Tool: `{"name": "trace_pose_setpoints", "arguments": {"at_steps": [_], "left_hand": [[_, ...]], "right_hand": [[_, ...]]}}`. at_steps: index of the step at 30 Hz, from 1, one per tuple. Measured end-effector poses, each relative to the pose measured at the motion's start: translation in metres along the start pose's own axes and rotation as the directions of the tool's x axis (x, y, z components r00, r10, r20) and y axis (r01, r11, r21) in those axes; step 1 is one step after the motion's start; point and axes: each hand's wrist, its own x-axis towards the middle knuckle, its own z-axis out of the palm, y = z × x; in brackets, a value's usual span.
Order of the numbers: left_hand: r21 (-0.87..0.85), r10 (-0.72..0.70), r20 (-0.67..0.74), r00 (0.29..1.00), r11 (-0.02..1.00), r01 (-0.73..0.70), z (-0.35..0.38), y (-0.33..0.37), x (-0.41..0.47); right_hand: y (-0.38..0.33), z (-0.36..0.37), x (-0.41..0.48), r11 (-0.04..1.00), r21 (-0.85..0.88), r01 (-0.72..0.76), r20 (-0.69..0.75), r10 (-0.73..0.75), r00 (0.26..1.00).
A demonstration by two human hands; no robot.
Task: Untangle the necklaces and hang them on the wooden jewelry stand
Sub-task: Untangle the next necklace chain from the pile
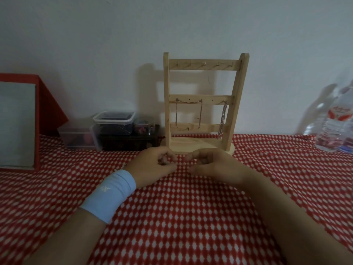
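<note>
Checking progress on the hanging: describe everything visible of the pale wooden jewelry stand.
The pale wooden jewelry stand stands upright on its oval base on the red-and-white patterned cloth, near the white wall. Two side posts carry three crossbars with small hooks. The top bar's hooks are bare. On the middle bar, one thin metal chain drapes between two left hooks, ends hanging; a second chain hangs at the right. The left hand and right hand lie just before the base.
</note>
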Motion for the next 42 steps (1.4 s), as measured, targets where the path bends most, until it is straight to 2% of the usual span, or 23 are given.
{"name": "trace_pose_setpoints", "arguments": {"at_steps": [2, 5, 10, 16, 17, 18, 20, 21, 22, 23, 25, 27, 29, 34, 36, 38, 40, 42], "left_hand": [[0.156, -0.023, 0.097, 0.995, 0.988, 0.007, -0.010, -0.006, -0.001], [0.187, -0.017, 0.176, 0.984, 0.982, -0.016, -0.019, -0.008, -0.002], [0.122, 0.003, 0.185, 0.983, 0.992, -0.026, -0.023, -0.007, -0.002], [-0.147, 0.037, 0.149, 0.988, 0.989, -0.015, -0.020, 0.001, -0.004], [-0.180, 0.038, 0.148, 0.988, 0.984, -0.011, -0.019, 0.003, -0.004], [-0.205, 0.037, 0.148, 0.988, 0.979, -0.006, -0.017, 0.005, -0.004], [-0.198, 0.034, 0.153, 0.988, 0.980, -0.003, -0.016, 0.008, -0.003], [-0.179, 0.033, 0.159, 0.987, 0.984, -0.004, -0.016, 0.009, -0.003], [-0.169, 0.031, 0.163, 0.986, 0.986, -0.003, -0.016, 0.010, -0.004], [-0.168, 0.032, 0.165, 0.986, 0.986, -0.004, -0.016, 0.010, -0.004], [-0.171, 0.024, 0.161, 0.987, 0.985, 0.004, -0.016, 0.011, -0.005], [-0.159, 0.003, 0.152, 0.988, 0.987, 0.021, -0.016, 0.012, -0.006], [-0.163, -0.003, 0.142, 0.990, 0.986, 0.026, -0.015, 0.012, -0.005], [-0.331, -0.024, 0.165, 0.986, 0.940, 0.078, -0.014, 0.011, -0.005], [-0.338, -0.015, 0.160, 0.987, 0.939, 0.070, -0.015, 0.013, -0.005], [-0.291, -0.011, 0.139, 0.990, 0.955, 0.051, -0.015, 0.014, -0.006], [-0.322, -0.031, 0.136, 0.990, 0.944, 0.074, -0.016, 0.014, -0.006], [-0.349, -0.042, 0.146, 0.988, 0.933, 0.091, -0.016, 0.016, -0.006]], "right_hand": [[0.001, -0.004, -0.001, 0.988, -0.151, -0.014, -0.001, 0.014, 1.000], [0.005, -0.005, 0.002, 0.929, -0.368, 0.039, -0.042, -0.059, 0.997], [0.010, -0.004, 0.005, 0.920, -0.389, 0.044, -0.162, -0.116, 0.980], [0.007, -0.002, 0.003, 0.775, -0.631, -0.036, -0.237, -0.149, 0.960], [0.005, 0.001, 0.003, 0.780, -0.626, -0.013, -0.237, -0.174, 0.956], [0.001, 0.005, 0.002, 0.831, -0.555, 0.027, -0.223, -0.179, 0.958], [-0.007, 0.015, 0.001, 0.982, -0.161, 0.102, -0.109, -0.120, 0.987], [-0.009, 0.019, 0.002, 0.993, 0.040, 0.110, -0.041, -0.109, 0.993], [-0.007, 0.023, 0.004, 0.983, 0.141, 0.116, -0.016, -0.115, 0.993], [-0.006, 0.025, 0.006, 0.982, 0.131, 0.133, -0.031, -0.130, 0.991], [-0.004, 0.025, 0.008, 0.986, -0.027, 0.163, -0.101, -0.165, 0.981], [-0.004, 0.023, 0.008, 0.980, -0.106, 0.169, -0.148, -0.184, 0.972], [-0.005, 0.022, 0.005, 0.979, -0.112, 0.169, -0.169, -0.186, 0.968], [-0.006, 0.020, 0.004, 0.985, -0.059, 0.164, -0.195, -0.173, 0.965], [-0.007, 0.020, 0.003, 0.987, -0.026, 0.158, -0.211, -0.160, 0.964], [-0.005, 0.019, 0.003, 0.979, -0.078, 0.188, -0.233, -0.201, 0.951], [-0.004, 0.020, 0.004, 0.956, -0.167, 0.241, -0.248, -0.277, 0.928], [-0.004, 0.019, 0.004, 0.951, -0.173, 0.258, -0.269, -0.297, 0.916]]}}
